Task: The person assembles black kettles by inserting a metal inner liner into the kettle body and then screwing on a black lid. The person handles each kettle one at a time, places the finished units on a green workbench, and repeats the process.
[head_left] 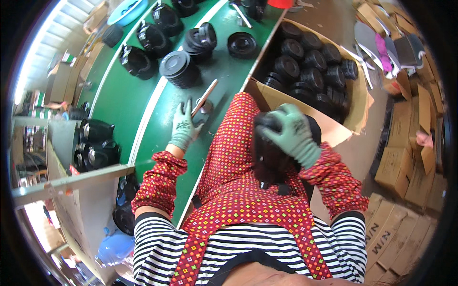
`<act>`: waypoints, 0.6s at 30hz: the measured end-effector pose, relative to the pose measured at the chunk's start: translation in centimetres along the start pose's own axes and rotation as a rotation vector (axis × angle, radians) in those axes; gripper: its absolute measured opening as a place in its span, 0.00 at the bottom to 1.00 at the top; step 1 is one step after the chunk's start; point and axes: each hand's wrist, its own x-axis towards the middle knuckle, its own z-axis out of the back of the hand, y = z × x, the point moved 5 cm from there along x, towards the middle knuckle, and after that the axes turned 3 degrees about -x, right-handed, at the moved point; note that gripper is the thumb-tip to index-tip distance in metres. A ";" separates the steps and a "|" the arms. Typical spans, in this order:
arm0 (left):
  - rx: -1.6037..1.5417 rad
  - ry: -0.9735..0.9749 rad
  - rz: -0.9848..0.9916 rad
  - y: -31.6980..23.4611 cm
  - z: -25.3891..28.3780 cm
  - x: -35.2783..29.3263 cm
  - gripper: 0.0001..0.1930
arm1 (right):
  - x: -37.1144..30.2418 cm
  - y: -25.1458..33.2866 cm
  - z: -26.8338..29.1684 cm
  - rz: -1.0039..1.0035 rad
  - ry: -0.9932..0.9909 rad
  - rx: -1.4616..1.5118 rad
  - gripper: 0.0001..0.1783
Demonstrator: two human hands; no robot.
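Note:
On my lap rests a glossy black kettle (264,164), tilted against the patterned apron. My right hand (292,133), in a green glove with dark fingertips, is closed on the upper part of this kettle. My left hand (183,127), gloved the same way, is over the green table with its fingers apart. Beside its fingertips a slim wooden stick (205,97) leans on a small metal cup (206,107); I cannot tell whether they touch. Farther along the table is a stack of black round lids (179,69).
A cardboard box (355,121) full of black round parts (312,78) stands on the right. More black kettles (138,61) line the table's far left, near a blue basin (128,12). One round black part (242,45) lies alone. Stacked cartons (398,167) flank the right side.

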 end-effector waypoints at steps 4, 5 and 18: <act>-0.098 0.109 -0.152 1.8 -0.1 1.7 0.45 | -1.8 1.4 -0.7 -0.099 0.045 -0.039 0.23; -0.109 0.135 -0.160 1.9 -0.4 2.1 0.42 | -2.1 1.5 -0.1 -0.056 0.050 -0.029 0.24; -0.787 0.329 -0.172 -18.1 12.8 3.2 0.29 | 9.1 -1.2 7.3 0.413 -0.117 0.228 0.22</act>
